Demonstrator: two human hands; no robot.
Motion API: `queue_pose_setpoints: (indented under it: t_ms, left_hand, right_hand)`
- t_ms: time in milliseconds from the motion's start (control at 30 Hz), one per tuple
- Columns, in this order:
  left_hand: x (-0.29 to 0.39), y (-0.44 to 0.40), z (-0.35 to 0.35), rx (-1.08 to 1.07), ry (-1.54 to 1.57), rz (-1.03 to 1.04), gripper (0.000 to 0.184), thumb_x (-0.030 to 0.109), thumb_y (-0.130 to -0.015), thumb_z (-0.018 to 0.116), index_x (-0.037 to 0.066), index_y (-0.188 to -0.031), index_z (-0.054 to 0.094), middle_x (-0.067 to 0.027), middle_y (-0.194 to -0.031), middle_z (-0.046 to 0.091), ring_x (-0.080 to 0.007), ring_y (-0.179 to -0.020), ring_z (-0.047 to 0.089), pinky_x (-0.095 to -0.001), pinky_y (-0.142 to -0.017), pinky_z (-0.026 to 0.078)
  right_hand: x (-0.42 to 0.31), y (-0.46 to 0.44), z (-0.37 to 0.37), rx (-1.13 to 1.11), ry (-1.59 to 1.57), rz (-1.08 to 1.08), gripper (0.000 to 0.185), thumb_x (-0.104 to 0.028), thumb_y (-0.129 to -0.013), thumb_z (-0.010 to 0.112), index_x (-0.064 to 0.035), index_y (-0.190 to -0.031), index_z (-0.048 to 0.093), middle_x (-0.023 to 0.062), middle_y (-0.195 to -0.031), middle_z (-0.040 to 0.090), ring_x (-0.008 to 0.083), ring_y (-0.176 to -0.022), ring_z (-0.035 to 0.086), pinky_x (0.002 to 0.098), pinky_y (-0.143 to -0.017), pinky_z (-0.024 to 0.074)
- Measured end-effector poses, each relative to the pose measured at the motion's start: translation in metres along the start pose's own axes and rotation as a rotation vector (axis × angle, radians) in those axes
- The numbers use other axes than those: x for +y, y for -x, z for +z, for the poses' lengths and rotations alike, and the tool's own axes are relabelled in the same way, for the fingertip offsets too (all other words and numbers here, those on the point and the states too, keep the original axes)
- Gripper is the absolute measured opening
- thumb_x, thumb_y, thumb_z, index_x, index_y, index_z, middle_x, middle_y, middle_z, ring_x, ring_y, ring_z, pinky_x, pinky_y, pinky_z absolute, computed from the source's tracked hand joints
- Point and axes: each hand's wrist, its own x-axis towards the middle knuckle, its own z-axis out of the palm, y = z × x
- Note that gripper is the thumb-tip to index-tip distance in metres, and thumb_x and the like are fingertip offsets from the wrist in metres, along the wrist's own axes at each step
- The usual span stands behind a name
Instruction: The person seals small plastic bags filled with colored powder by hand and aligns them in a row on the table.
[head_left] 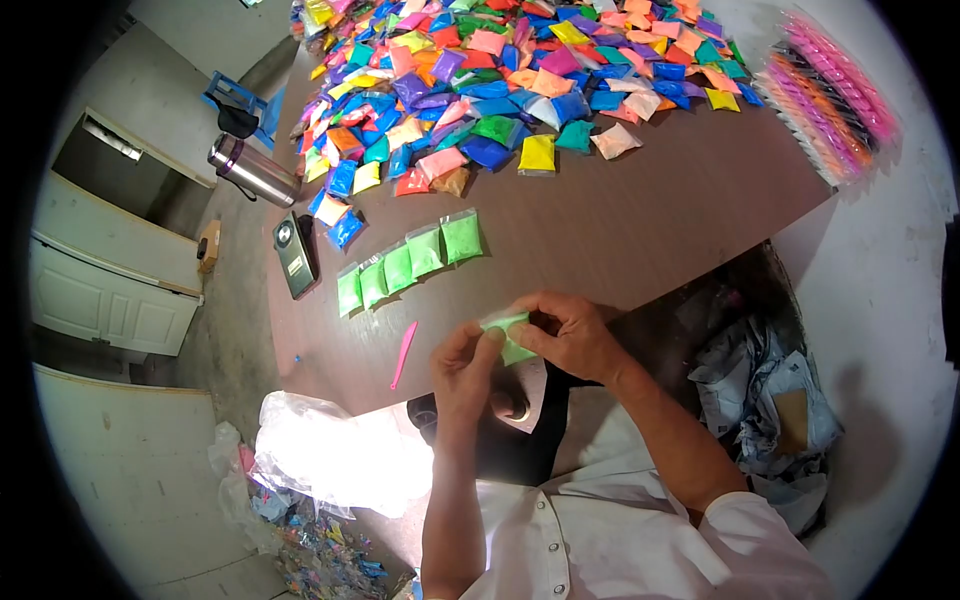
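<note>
Between my two hands, close to the table's front edge, is a small light-green packet (513, 345). My left hand (464, 368) pinches its left side, and my right hand (572, 338) grips its right side and top. Fingers cover part of the packet. Several similar green packets (398, 266) lie in a slanted row on the brown table (590, 235), beyond my hands. A pink plastic knife-like stick (404, 355) rests on the table to the left of my left hand.
A big heap of coloured packets (490, 90) covers the far table. At left stand a steel flask (253, 170) and a phone (294, 256). Bundled pink and orange plastic pieces (830, 95) lie far right. Plastic bags (330, 450) hang low left; grey parcels (765, 395) sit below right.
</note>
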Motion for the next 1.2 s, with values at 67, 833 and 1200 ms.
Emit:
queue_pose_setpoints:
  t_ms: [67, 833, 1200]
  left_hand:
    - [-0.003, 0.000, 0.000, 0.028, -0.008, 0.014, 0.017, 0.013, -0.100, 0.073, 0.000, -0.111, 0.076, 0.0029, -0.087, 0.069, -0.0039, -0.078, 0.059, -0.0214, -0.068, 0.045]
    - [0.011, 0.002, 0.006, -0.006, -0.133, -0.066, 0.017, 0.014, -0.102, 0.073, -0.001, -0.109, 0.073, 0.0004, -0.092, 0.072, -0.0063, -0.084, 0.063, -0.0223, -0.075, 0.049]
    - [0.015, 0.005, 0.007, -0.012, -0.088, -0.035, 0.017, 0.013, -0.102, 0.072, -0.002, -0.110, 0.074, 0.0015, -0.093, 0.071, -0.0050, -0.084, 0.060, -0.0217, -0.074, 0.048]
  right_hand:
    - [0.002, 0.000, 0.002, 0.025, -0.008, 0.027, 0.016, -0.007, -0.098, 0.073, 0.0003, -0.112, 0.073, 0.0019, -0.093, 0.070, 0.0080, -0.085, 0.064, 0.0266, -0.078, 0.0540]
    - [0.005, 0.001, 0.007, 0.110, 0.091, 0.006, 0.011, -0.009, -0.095, 0.073, -0.0012, -0.103, 0.072, 0.0091, -0.089, 0.074, 0.0156, -0.084, 0.070, 0.0334, -0.078, 0.0557]
    - [-0.006, 0.001, 0.002, -0.004, 0.119, -0.031, 0.019, -0.009, -0.099, 0.075, -0.0009, -0.116, 0.070, -0.0019, -0.096, 0.069, 0.0044, -0.084, 0.063, 0.0230, -0.075, 0.0540]
